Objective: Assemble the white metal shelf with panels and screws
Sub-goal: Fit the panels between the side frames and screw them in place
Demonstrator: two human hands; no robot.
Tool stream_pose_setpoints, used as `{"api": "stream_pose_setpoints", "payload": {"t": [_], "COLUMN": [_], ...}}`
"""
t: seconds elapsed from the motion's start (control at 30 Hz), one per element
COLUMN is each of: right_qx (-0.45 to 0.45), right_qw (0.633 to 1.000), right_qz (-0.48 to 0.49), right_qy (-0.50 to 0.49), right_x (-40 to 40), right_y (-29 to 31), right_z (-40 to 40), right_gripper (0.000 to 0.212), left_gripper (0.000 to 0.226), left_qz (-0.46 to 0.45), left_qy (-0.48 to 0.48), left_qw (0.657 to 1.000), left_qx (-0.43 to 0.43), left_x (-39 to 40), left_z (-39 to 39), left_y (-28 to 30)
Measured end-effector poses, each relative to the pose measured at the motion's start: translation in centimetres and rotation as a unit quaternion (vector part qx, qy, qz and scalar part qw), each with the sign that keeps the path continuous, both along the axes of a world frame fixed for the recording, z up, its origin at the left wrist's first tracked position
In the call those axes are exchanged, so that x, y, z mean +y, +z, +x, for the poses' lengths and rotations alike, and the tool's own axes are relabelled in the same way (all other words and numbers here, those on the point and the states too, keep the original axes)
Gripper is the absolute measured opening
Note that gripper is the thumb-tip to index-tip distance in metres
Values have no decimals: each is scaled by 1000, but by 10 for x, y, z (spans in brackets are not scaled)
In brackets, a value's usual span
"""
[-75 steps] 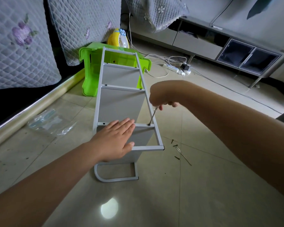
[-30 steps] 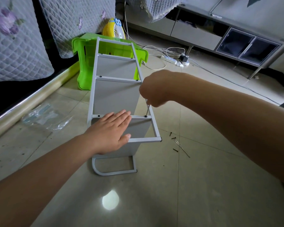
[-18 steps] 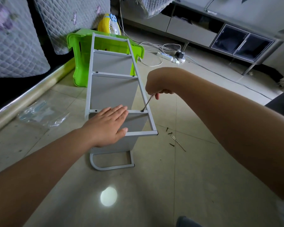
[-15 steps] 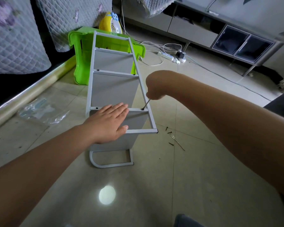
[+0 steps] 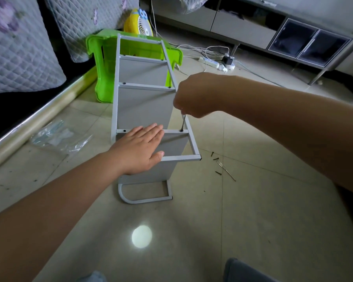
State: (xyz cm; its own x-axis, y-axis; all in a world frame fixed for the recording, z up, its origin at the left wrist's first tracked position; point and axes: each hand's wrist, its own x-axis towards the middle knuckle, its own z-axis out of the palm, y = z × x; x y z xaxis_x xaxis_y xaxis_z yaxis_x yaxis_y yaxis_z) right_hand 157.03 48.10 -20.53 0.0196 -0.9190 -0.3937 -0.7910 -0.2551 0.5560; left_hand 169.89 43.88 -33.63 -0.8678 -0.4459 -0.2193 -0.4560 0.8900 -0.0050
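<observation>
The white metal shelf (image 5: 145, 106) lies on its side on the tiled floor, its ladder-like frame facing up with panels between the rungs. My left hand (image 5: 139, 149) presses flat on the near rung and panel, fingers straight. My right hand (image 5: 192, 96) grips a thin metal screwdriver (image 5: 183, 123) held almost upright, its tip in a screw at the right end of that rung. Three dark loose screws (image 5: 215, 159) and a thin metal tool (image 5: 226, 173) lie on the floor to the right of the frame.
A green plastic stool (image 5: 106, 64) lies behind the shelf's far end, with a yellow fan (image 5: 139, 22) beyond it. A clear plastic bag (image 5: 57, 135) lies to the left. A power strip and cables (image 5: 214, 61) sit further back near a low cabinet (image 5: 273, 31).
The screwdriver has gone from slanted to nearly upright as my right hand turned over the same screw. My left hand has stayed flat on the rung. The camera view has shifted slightly.
</observation>
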Motion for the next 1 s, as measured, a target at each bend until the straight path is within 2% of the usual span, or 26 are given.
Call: {"api": "stream_pose_setpoints", "payload": {"t": [0.07,0.17,0.3,0.4,0.53,0.63,0.7,0.83,1.0], "right_qx": [-12,-49,-92,-102,-85,-61,-51,-28,-35], "right_qw": [1000,991,963,956,967,982,992,999,999], "right_qz": [-5,-7,37,33,13,21,12,-19,-34], "right_qy": [-20,-122,-250,-271,-239,-178,-118,-20,-23], "right_x": [0,-9,-18,-17,-5,2,1,3,5], "right_y": [-2,-3,0,-1,-5,-1,-1,0,-6], "right_z": [-2,-4,2,1,-8,-12,-14,-11,-6], "right_gripper": [30,26,30,33,42,36,27,22,27], "left_gripper": [76,60,62,62,64,93,104,106,103], "left_qz": [-1,0,3,2,11,12,8,5,-1], "left_qy": [2,6,7,5,5,2,-1,-4,-4], "left_qw": [1000,1000,1000,1000,1000,999,999,999,999], "left_qx": [-1,-7,-4,-4,15,39,41,41,36], "left_x": [-1,-2,0,3,2,0,0,0,-2], "left_z": [0,0,3,3,4,5,4,3,2], "left_y": [0,1,-1,-1,1,-2,-3,-3,-4]}}
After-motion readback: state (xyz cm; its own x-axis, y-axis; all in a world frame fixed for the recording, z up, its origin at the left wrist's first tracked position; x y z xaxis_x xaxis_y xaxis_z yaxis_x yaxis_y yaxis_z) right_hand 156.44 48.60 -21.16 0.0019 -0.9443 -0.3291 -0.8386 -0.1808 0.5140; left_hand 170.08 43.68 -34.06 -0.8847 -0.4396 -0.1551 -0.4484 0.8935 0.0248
